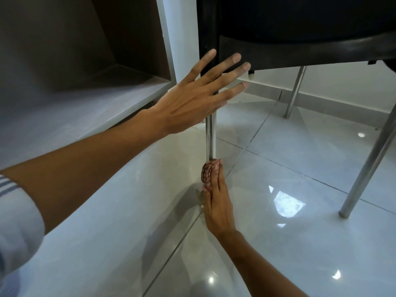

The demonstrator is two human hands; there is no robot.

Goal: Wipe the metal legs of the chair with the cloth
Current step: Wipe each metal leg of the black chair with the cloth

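A black plastic chair (300, 28) stands over me on shiny metal legs. The nearest leg (210, 138) runs down the middle of the view. My right hand (217, 202) holds a checked reddish cloth (209, 174) wrapped round the lower end of that leg, close to the floor. My left hand (197, 93) is spread, fingers apart, in front of the top of the same leg and the chair's corner; whether it touches the chair I cannot tell. A second leg (368, 163) slants down at the right, and a third (294, 93) stands further back.
A grey shelf unit (85, 108) with an open compartment stands at the left, close to the nearest leg. The floor is glossy white tile (289, 243) with dark grout lines and light reflections. A white wall with a skirting board (321, 99) runs behind the chair.
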